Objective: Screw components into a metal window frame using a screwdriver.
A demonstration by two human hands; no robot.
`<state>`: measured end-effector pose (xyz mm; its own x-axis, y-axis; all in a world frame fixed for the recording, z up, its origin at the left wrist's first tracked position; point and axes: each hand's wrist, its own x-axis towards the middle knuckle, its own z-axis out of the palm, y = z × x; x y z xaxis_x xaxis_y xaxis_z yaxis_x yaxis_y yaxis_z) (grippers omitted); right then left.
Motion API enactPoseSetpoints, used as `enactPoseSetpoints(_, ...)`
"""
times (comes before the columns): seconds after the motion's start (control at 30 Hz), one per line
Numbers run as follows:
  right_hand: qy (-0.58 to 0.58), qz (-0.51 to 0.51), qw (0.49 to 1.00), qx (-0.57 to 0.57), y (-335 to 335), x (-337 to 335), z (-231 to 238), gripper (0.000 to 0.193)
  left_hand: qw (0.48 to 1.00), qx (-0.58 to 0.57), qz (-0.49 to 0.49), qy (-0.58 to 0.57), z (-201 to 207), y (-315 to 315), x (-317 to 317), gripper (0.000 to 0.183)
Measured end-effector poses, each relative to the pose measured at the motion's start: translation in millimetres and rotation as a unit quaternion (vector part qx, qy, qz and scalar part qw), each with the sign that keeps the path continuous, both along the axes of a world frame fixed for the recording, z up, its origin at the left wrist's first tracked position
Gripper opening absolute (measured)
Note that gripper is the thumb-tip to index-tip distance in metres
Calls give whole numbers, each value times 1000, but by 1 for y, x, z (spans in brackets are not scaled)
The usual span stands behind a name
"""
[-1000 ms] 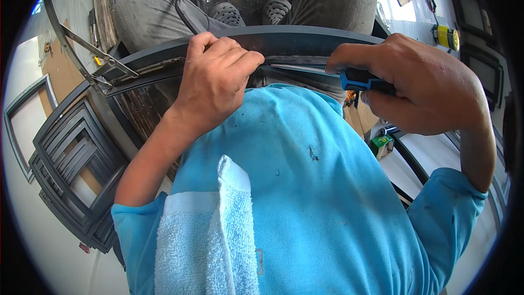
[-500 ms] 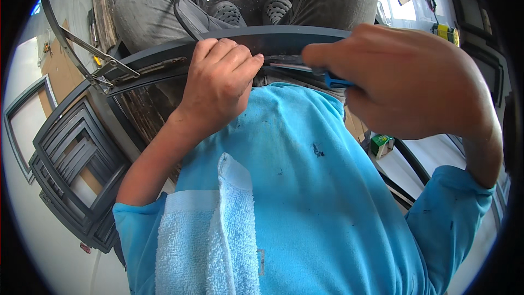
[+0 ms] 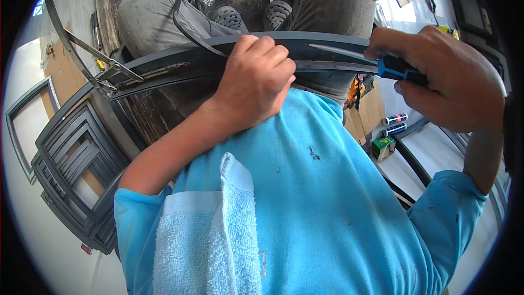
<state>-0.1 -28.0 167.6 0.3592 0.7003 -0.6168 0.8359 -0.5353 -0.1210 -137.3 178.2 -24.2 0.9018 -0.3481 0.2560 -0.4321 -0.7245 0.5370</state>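
Observation:
A dark grey window frame [image 3: 158, 60] lies across my lap, a long groove running along its rail. My left hand [image 3: 254, 79] is closed at the rail, fingers pressed together on a thin black rubber strip [image 3: 188, 33]. That strip loops up over my knee and enters the hand from the left; its end inside the fingers is hidden. In my right hand [image 3: 447, 76] is a screwdriver [image 3: 396, 69] with a blue and black handle. Its thin metal shaft points left above the right part of the rail, apart from my left hand.
A metal hinge arm [image 3: 112, 71] is fixed at the frame's left end and stands up. Several grey frames [image 3: 82, 158] lean at the left. At the right are cardboard [image 3: 371, 109], two tubes [image 3: 394, 124] and a green box [image 3: 383, 147]. A light blue towel [image 3: 207, 240] hangs on my chest.
My left hand has slid right along the rail with the black strip. My right hand has drawn back to the right, and the screwdriver's tip has moved away from the left hand.

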Motion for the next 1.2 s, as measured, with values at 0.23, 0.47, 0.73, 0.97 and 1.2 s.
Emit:
enactPoseSetpoints(0.23, 65, -29, 997, 32, -2, 1, -16, 52, 1000, 3, 12, 5, 6, 34, -12, 21)
enactPoseSetpoints(0.47, 119, 1, 985, 121, 13, -4, -45, 46, 999, -15, 39, 6, 6, 53, -19, 19)
enactPoseSetpoints(0.73, 104, 12, 990, 90, 19, -3, -49, 43, 999, 25, 44, 12, 6, 53, -19, 20)
enactPoseSetpoints(0.97, 77, 18, 996, 41, 36, -14, -39, 47, 999, 33, 25, -1, 6, 50, -19, 24)
enactPoseSetpoints(1.2, -14, 95, 995, 27, 71, -26, -6, 48, 999, 18, 42, -22, 1, 41, -21, 19)
